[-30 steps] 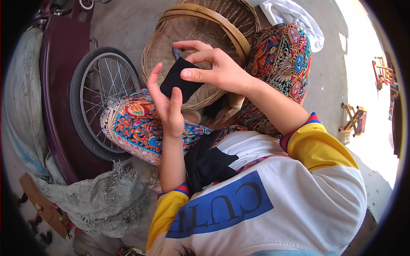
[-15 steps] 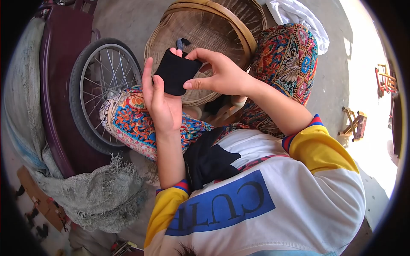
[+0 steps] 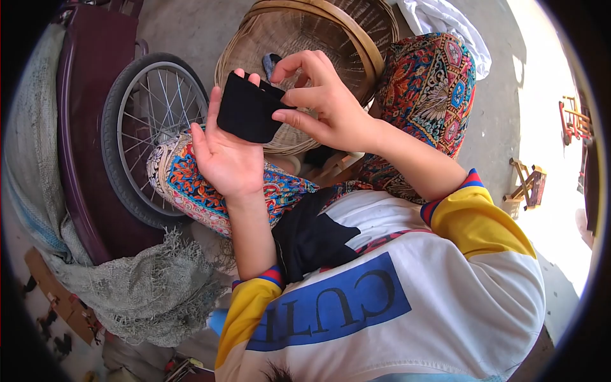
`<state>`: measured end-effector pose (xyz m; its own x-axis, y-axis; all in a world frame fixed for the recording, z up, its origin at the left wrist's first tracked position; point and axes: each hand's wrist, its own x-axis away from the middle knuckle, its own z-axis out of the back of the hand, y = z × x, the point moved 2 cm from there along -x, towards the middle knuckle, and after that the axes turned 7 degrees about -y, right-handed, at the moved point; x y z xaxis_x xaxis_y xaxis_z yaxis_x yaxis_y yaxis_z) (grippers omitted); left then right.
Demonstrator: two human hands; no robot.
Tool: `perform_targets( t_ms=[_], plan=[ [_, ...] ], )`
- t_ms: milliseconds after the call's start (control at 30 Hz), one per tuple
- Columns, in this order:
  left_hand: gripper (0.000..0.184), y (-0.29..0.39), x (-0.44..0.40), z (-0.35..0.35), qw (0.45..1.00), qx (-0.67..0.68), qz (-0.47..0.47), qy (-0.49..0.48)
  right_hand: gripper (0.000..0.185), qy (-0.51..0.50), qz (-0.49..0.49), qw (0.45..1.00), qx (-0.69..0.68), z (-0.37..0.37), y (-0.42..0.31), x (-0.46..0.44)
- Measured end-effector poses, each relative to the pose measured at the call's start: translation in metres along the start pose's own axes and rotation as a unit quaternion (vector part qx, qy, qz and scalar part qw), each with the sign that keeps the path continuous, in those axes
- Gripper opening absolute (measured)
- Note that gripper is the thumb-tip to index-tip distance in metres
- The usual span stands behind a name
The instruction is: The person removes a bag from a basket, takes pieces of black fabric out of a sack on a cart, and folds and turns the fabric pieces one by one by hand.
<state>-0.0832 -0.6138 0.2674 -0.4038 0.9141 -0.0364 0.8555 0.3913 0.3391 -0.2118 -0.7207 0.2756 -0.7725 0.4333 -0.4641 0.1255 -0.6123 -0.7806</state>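
Observation:
A folded piece of black cloth (image 3: 250, 111) lies across the fingers of my left hand (image 3: 229, 156), which is palm up with its fingers spread and the thumb apart. My right hand (image 3: 328, 105) pinches the cloth's right edge between thumb and index finger. Both hands are above a round wicker basket (image 3: 232, 54). Inside the basket, just beyond the cloth, is a small grey-blue and black item (image 3: 270, 62). More black cloth (image 3: 312, 245) rests on my lap against the white shirt.
A spoked wheel (image 3: 111, 137) and a maroon metal body (image 3: 79, 127) stand at the left. Woven grey sacking (image 3: 153, 293) hangs below them. White fabric (image 3: 445, 25) lies beyond my patterned right knee. A small wooden stool (image 3: 533, 184) is on the floor at the right.
The black cloth has moved slightly left and now lies flatter on my left fingers. My left thumb has come off it and spread outward. My right hand still pinches its edge.

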Motion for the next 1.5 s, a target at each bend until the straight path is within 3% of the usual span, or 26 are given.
perform_targets(
  t_ms=[67, 133, 233, 333, 533, 600, 633, 700, 767, 833, 900, 967, 1033, 1100, 1233, 1300, 1500],
  plan=[
    [0.046, 0.000, 0.000, 0.001, 0.999, 0.020, -0.013, 0.032, 0.015, -0.038, 0.058, 0.995, 0.077, 0.004, -0.008, -0.003],
    [0.045, 0.000, -0.001, 0.006, 0.983, -0.166, -0.032, 0.075, 0.016, -0.060, 0.065, 0.992, 0.090, 0.003, -0.014, -0.003],
    [0.046, 0.002, 0.001, 0.000, 0.961, -0.259, -0.063, 0.076, 0.018, -0.104, 0.064, 0.987, 0.108, 0.001, -0.012, 0.000],
    [0.048, 0.002, 0.006, -0.002, 0.959, -0.275, -0.074, -0.002, 0.027, -0.122, 0.033, 0.984, 0.127, 0.001, -0.010, 0.001],
    [0.070, -0.015, 0.010, -0.012, 0.871, -0.479, -0.083, -0.074, 0.048, -0.101, -0.089, 0.991, 0.003, 0.005, -0.007, 0.003],
    [0.074, -0.021, 0.012, -0.012, 0.830, -0.548, -0.052, -0.088, 0.043, -0.057, -0.139, 0.978, -0.146, 0.005, 0.001, 0.004],
    [0.074, -0.022, 0.012, -0.013, 0.830, -0.548, -0.052, -0.090, 0.043, -0.055, -0.139, 0.978, -0.146, 0.005, 0.002, 0.004],
    [0.078, -0.024, 0.010, -0.019, 0.863, -0.490, -0.060, -0.105, 0.035, -0.036, -0.157, 0.948, -0.275, 0.006, 0.005, 0.003],
    [0.073, -0.023, 0.008, -0.018, 0.852, -0.514, -0.072, -0.072, 0.027, -0.036, -0.151, 0.953, -0.262, 0.009, 0.003, 0.002],
    [0.066, -0.019, 0.006, -0.017, 0.941, -0.331, -0.043, -0.052, 0.027, -0.065, -0.083, 0.989, -0.105, 0.008, -0.001, 0.002],
    [0.061, -0.012, 0.004, -0.016, 0.950, -0.306, -0.036, -0.052, 0.026, -0.063, -0.072, 0.991, -0.090, 0.006, -0.004, 0.003],
    [0.058, -0.007, 0.002, -0.016, 0.975, -0.217, -0.042, 0.009, 0.026, -0.087, -0.024, 0.995, 0.053, 0.006, -0.009, 0.002],
    [0.059, -0.003, 0.001, -0.005, 0.987, -0.151, -0.047, 0.033, 0.025, -0.117, -0.018, 0.989, 0.094, 0.007, -0.009, 0.002],
    [0.067, 0.000, 0.001, 0.000, 0.992, -0.083, -0.014, -0.096, 0.030, -0.139, -0.041, 0.979, 0.144, 0.007, -0.010, 0.002],
    [0.064, -0.001, 0.006, 0.002, 0.991, -0.111, 0.003, -0.070, 0.042, -0.103, -0.034, 0.984, 0.143, 0.007, -0.012, 0.003],
    [0.049, -0.003, 0.007, 0.004, 0.972, -0.235, -0.008, -0.017, 0.050, -0.100, -0.053, 0.984, 0.141, 0.007, -0.012, 0.003],
    [0.038, -0.015, 0.007, -0.009, 0.947, -0.318, -0.021, 0.045, 0.044, -0.065, -0.102, 0.990, 0.077, 0.007, -0.005, 0.005]
  ],
)
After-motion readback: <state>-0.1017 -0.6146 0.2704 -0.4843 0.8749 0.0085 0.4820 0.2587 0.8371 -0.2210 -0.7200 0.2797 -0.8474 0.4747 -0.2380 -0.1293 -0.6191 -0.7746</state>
